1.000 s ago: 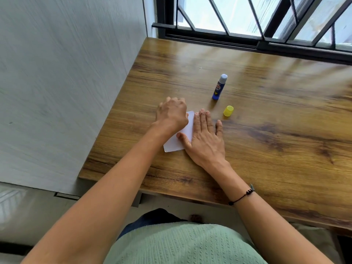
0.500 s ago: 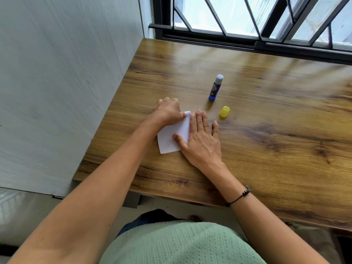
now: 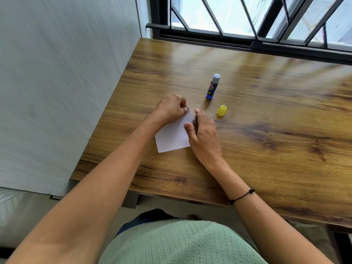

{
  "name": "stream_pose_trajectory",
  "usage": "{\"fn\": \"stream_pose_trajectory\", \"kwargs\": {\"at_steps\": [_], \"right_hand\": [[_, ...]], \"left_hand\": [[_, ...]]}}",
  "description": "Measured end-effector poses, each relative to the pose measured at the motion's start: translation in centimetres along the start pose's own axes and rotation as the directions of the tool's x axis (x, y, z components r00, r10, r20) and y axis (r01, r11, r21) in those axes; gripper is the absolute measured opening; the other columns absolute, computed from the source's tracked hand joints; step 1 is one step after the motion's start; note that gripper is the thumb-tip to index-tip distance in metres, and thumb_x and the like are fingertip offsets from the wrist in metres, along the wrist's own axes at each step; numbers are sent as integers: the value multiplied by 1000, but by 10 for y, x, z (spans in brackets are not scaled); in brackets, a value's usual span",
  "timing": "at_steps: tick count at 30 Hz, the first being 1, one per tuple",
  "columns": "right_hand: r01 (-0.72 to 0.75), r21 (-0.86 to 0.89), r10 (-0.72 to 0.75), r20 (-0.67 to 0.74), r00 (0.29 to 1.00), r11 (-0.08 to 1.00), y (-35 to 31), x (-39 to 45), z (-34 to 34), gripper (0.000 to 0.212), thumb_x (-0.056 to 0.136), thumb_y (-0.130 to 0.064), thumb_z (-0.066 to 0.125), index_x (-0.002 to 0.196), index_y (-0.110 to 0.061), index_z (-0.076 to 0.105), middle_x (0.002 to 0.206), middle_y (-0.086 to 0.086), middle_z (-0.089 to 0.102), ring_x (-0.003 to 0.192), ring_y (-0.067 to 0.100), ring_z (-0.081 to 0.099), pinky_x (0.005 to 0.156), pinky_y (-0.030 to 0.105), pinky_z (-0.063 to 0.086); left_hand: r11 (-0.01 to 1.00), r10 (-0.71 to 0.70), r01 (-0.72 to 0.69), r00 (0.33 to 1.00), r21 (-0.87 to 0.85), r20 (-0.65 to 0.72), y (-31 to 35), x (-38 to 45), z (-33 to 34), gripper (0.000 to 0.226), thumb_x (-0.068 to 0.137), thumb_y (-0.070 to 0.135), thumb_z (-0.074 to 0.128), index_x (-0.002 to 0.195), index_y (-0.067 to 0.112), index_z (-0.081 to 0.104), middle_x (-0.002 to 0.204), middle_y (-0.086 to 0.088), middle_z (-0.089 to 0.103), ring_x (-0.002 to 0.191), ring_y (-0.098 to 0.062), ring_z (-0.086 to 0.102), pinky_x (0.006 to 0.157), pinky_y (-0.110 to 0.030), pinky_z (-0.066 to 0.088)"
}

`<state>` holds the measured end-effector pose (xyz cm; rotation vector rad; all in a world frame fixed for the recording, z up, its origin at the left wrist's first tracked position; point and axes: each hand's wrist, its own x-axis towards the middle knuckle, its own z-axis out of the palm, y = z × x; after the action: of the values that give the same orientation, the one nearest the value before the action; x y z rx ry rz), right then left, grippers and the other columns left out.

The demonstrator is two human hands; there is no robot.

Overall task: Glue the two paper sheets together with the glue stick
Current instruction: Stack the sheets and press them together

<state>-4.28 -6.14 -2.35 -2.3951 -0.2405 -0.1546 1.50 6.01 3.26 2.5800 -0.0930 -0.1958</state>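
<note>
Paper sheets (image 3: 172, 137) near worktop (image 3: 266, 149) left edge. Left hand (image 3: 171, 108) now pinches far corner, fingers curled. Right hand (image 3: 204, 134) lifts from flat press, fingers loose, thumb on paper. Glue stick (image 3: 213, 86) upright, uncapped, behind. Yellow cap (image 3: 222, 110) beside. Looks like checking bond.

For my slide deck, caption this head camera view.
Left hand pinches the paper, right hand alongside; uncapped glue stick stands beside its yellow cap.
</note>
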Motion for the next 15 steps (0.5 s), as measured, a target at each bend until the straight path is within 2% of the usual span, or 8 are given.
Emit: {"fn": "stream_pose_trajectory", "kwargs": {"at_steps": [2,5,7,9,10,15], "right_hand": [[-41,188,61,-101,993,981,-1,4,-6,42,93,-30,48,129,-8,47,122,14,59,113,24,53,97,37,42],[-32,235,59,-107,992,971,-3,14,-10,21,91,-25,53,101,-9,62,92,6,63,88,21,57,78,39,49],[-5,248,29,-93,995,969,-4,18,-9,14,90,-22,56,88,-9,62,81,5,61,78,21,56,69,29,47],[8,276,19,-95,995,961,-4,19,-8,14,89,-21,57,83,-9,62,78,7,61,71,16,54,61,12,39],[3,290,25,-90,996,957,-3,20,-8,15,89,-21,58,82,-9,63,78,9,61,69,15,53,58,9,36],[-22,262,36,-51,998,965,-2,19,-8,19,89,-22,57,76,-8,62,70,6,55,65,16,47,57,20,31]], "left_hand": [[999,31,-32,999,-33,-27,0,-4,-2,18,87,14,53,98,6,64,100,-12,65,91,-22,56,75,-29,41],[993,79,-82,996,-85,-38,-1,-11,-6,14,88,15,53,95,9,64,91,-5,60,82,-15,50,70,-25,37],[987,103,-107,994,-120,-34,-1,-15,-8,12,88,16,53,93,11,63,88,-2,59,81,-13,51,66,-21,36],[984,136,-140,990,-111,-40,1,-18,-7,12,88,17,53,92,11,63,85,0,59,78,-12,51,59,-16,33],[983,151,-156,987,-94,-60,2,-19,-6,13,88,18,54,91,9,63,82,0,58,76,-11,50,57,-17,32],[986,156,-166,961,-29,-227,4,-20,1,12,84,13,56,82,3,62,82,-11,67,72,-17,53,64,-27,37]]}}
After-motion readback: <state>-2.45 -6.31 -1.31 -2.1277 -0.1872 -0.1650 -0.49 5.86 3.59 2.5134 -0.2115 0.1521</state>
